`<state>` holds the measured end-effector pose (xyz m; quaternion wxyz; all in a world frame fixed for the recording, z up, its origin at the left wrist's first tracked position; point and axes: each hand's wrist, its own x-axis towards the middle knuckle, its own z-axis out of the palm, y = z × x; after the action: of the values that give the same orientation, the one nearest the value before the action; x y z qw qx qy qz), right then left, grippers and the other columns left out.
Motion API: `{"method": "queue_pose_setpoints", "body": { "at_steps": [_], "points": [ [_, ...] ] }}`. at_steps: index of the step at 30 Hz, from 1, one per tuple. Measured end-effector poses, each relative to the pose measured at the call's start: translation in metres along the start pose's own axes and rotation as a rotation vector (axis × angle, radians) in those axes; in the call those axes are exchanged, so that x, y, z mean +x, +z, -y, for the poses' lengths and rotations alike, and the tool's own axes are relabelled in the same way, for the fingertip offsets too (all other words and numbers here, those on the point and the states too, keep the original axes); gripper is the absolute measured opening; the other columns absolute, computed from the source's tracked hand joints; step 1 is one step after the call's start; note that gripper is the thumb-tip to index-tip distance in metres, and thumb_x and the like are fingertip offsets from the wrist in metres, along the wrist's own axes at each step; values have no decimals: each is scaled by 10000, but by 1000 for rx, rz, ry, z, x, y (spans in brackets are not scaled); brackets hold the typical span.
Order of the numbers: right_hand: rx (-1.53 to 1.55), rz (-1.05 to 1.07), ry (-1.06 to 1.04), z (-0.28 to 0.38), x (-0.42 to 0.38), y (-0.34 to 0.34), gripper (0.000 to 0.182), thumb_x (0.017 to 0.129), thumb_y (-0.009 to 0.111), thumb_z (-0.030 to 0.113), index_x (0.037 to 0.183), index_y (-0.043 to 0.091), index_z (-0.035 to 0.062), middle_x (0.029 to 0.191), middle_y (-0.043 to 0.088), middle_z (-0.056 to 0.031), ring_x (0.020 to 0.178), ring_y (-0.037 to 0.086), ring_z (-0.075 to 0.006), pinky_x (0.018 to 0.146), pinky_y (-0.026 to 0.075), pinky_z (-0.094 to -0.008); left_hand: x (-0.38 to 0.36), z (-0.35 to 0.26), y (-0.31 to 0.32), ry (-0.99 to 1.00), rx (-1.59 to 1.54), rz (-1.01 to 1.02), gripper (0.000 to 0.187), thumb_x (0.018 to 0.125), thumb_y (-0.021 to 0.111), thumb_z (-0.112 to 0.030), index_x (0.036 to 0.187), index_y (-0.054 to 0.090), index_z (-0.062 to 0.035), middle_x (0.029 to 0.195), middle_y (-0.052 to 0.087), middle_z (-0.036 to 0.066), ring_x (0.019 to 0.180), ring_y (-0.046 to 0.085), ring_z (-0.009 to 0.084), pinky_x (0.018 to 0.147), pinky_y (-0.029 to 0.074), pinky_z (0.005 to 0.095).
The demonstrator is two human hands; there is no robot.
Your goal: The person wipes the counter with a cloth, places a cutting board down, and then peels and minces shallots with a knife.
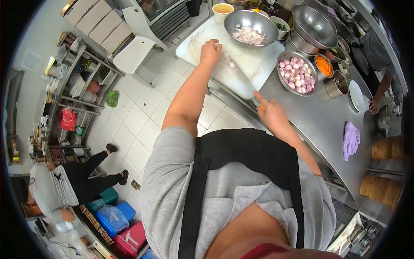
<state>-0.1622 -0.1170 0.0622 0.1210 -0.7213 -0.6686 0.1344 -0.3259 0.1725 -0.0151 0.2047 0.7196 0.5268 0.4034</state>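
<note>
My left hand [211, 52] reaches out over the white cutting board [254, 69], fingers curled, resting on the board beside a small heap of chopped shallot [228, 62]. My right hand [271, 113] hovers at the board's near corner, closed around a small yellow-handled tool [260, 106] that looks like a knife; its blade is hard to make out. A steel bowl of chopped shallot [250, 29] stands at the board's far end. A second steel bowl holds peeled whole shallots [297, 73].
The steel counter [319, 116] carries empty steel bowls [314, 26], a tub of carrot [323, 64], a purple cloth [351, 140] and bamboo steamers [386, 149]. A co-worker [375, 56] stands at the far side. Another person [64, 185] crouches by shelves; a white chair [136, 43] stands on the tiled floor.
</note>
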Motion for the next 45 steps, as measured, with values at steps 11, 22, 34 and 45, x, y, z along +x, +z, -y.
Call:
{"method": "queue_pose_setpoints", "body": {
  "at_steps": [11, 22, 34, 45],
  "points": [
    [-3, -86, 224, 10, 0, -6, 526, 832, 580, 169, 1332, 459, 281, 821, 556, -202, 747, 598, -371, 682, 488, -447, 63, -19, 38, 37, 368, 247, 327, 764, 648, -347, 1043, 662, -176, 1073, 601, 92, 1037, 532, 310, 888, 444, 411],
    [607, 28, 354, 4, 5, -9, 551, 890, 513, 145, 1411, 342, 191, 778, 578, -139, 608, 580, -235, 560, 485, -334, 12, 35, -1, 210, -170, 271, 347, 811, 604, -289, 1060, 611, -47, 1010, 624, 121, 916, 604, 272, 820, 473, 351],
    [1215, 244, 361, 2, 32, 35, 596, 923, 437, 112, 1465, 192, 145, 753, 554, -78, 507, 503, -120, 467, 448, -266, -43, -30, 6, 262, 54, 116, 777, 787, 609, -543, 1270, 440, 43, 1328, 408, 264, 1233, 394, 382, 1063, 272, 425],
    [1244, 247, 310, 55, 63, 71, 598, 933, 391, 107, 1474, 143, 169, 741, 533, -67, 487, 502, -129, 460, 457, -274, -61, -44, 18, 93, 97, 79, 697, 832, 606, -418, 1299, 414, 62, 1364, 379, 253, 1282, 338, 376, 1068, 280, 415]
  ]
}}
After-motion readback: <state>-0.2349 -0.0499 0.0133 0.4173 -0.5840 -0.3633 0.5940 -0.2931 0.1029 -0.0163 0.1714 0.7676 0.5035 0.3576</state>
